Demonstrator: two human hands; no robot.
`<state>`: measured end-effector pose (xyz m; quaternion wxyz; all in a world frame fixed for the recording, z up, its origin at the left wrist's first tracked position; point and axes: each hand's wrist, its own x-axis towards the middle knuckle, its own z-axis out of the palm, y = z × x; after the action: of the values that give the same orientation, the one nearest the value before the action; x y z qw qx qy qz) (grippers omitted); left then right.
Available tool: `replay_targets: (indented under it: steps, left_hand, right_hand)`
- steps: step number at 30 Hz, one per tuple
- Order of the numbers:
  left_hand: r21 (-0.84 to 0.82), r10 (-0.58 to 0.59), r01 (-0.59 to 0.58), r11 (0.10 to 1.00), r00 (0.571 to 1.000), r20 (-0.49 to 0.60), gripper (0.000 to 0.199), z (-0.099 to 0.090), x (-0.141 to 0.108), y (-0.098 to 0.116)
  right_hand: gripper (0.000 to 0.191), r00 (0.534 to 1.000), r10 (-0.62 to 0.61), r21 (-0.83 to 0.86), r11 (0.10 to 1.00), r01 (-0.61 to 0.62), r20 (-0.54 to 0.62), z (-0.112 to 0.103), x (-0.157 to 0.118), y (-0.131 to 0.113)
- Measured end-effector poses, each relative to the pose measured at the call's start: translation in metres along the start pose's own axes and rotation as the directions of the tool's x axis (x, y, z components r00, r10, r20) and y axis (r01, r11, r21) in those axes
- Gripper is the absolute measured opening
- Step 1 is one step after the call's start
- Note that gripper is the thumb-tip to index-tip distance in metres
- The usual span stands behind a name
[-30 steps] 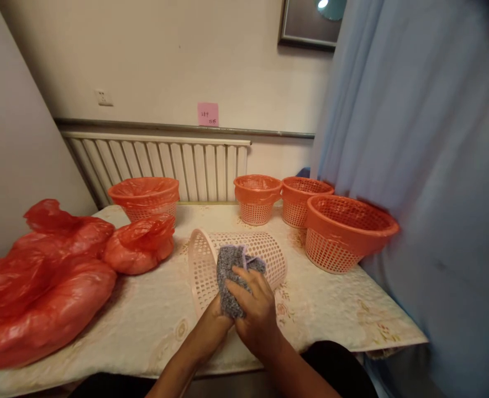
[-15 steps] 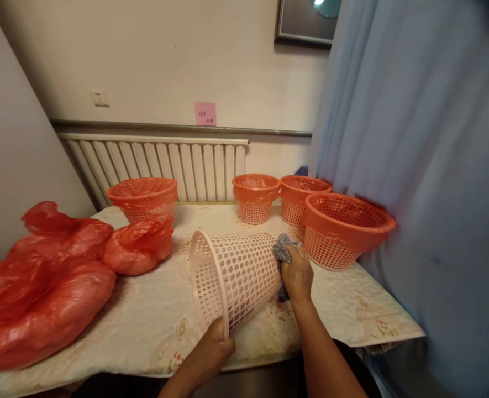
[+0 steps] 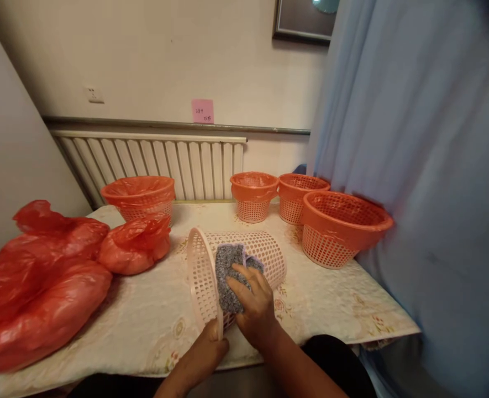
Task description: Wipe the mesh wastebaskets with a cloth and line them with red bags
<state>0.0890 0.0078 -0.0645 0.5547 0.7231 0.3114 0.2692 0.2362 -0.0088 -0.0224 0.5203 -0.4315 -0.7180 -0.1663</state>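
Observation:
A pale pink perforated plastic wastebasket [image 3: 274,258] lies on its side on the table, its wide mouth facing left. My left hand [image 3: 205,348] is closed around the near part of its rim. Against the outer side of the basket, my right hand [image 3: 254,298] presses a grey cleaning cloth [image 3: 229,276] with a light purple edge. The fingers of that hand are spread over the cloth, which covers part of the holes close to the rim.
Lined wastebaskets stand behind: one at back left [image 3: 145,207], two at back centre [image 3: 254,210], and a larger one [image 3: 329,246] at right. Filled red plastic bags [image 3: 53,293] lie on the left. A blue curtain [image 3: 435,193] hangs on the right; a radiator [image 3: 157,166] runs behind the table [image 3: 145,326].
My right hand has moved left with the cloth, from the basket's base end to its side near the rim. The cloth is now spread flatter. My left hand still grips the rim.

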Motion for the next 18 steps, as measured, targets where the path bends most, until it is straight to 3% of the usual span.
replay_targets:
  steps: [3, 7, 12, 15, 18]
  left_hand:
    - [0.058, 0.001, 0.0, 0.998, 1.0, -0.012, 0.07, 0.0, -0.003, 0.002]
    - [0.114, -0.082, 0.081, 0.99, 0.997, 0.005, 0.069, 0.0, -0.011, -0.004]
    - [0.15, -0.083, 0.076, 0.986, 0.996, 0.039, 0.073, 0.001, -0.02, -0.006]
    - [0.159, -0.102, 0.091, 0.983, 0.993, 0.066, 0.071, 0.0, -0.021, 0.003]
    - [0.153, -0.097, 0.09, 0.984, 0.995, 0.035, 0.062, -0.002, -0.018, 0.016]
  right_hand:
    - [0.052, 0.998, 0.063, -0.066, 0.996, -0.062, 0.027, -0.002, 0.004, 0.019]
    - [0.048, 0.973, 0.226, -0.201, 0.956, -0.214, 0.041, -0.013, 0.008, 0.059]
    - [0.04, 0.891, 0.452, -0.374, 0.82, -0.433, -0.041, -0.03, 0.003, 0.106]
    - [0.037, 0.852, 0.518, -0.438, 0.752, -0.493, -0.068, -0.035, -0.001, 0.117]
    - [0.04, 0.854, 0.518, -0.468, 0.746, -0.474, -0.04, -0.035, -0.003, 0.118]
